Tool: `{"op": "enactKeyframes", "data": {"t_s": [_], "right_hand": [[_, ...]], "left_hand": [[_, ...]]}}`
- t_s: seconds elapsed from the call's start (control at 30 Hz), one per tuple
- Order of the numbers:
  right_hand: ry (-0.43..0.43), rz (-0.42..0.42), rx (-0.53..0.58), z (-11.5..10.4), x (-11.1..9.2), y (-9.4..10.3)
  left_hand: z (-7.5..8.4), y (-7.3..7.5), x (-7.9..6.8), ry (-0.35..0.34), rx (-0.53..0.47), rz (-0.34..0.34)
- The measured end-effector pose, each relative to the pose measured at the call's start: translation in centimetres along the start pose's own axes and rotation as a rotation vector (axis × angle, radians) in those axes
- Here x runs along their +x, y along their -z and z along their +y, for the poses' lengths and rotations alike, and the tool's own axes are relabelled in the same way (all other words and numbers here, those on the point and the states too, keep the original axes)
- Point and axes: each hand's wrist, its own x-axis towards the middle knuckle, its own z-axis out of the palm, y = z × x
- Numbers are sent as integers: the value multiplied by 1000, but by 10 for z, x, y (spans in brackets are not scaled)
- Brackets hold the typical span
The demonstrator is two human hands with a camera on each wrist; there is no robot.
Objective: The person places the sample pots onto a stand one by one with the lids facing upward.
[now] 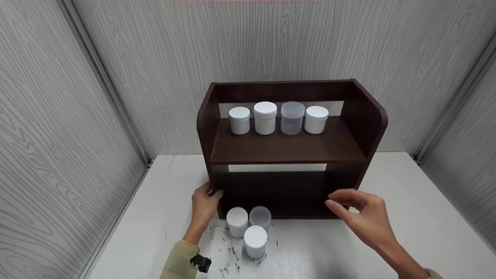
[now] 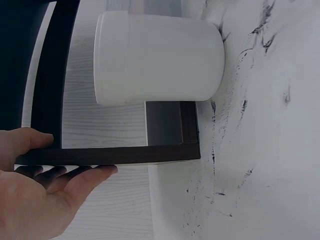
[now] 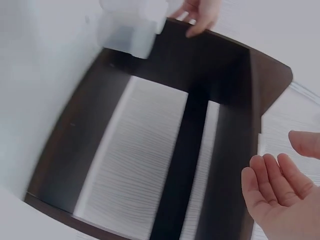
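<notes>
My left hand grips the left side panel of a dark brown two-tier shelf, thumb on the inner face and fingers on the outer, as the left wrist view shows. Beside it on the table stand a white lidded jar and a translucent jar, with another white jar in front of them. My right hand hovers near the shelf's right front, thumb and fingers apart with nothing between them. In the right wrist view its fingers are loosely bent.
On the upper tier several jars stand in a row, white ones and one translucent jar. Dark scuff marks streak the white table around the front jars. Grey wood-grain panels rise behind and at both sides.
</notes>
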Motion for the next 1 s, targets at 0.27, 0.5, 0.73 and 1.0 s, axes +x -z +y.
{"op": "enactKeyframes", "data": {"t_s": [0.27, 0.5, 0.73, 1.0], "right_hand": [[-178, -139, -38, 19, -22, -10], [-231, -280, -23, 30, -34, -16], [-195, -370, -9, 36, -43, -28], [-181, -449, 27, 39, -51, -46]], "left_hand": [[-1, 1, 0, 5, 7, 2], [0, 1, 0, -4, 0, -7], [-1, 1, 0, -6, 8, -5], [2, 0, 0, -2, 2, -4]]}}
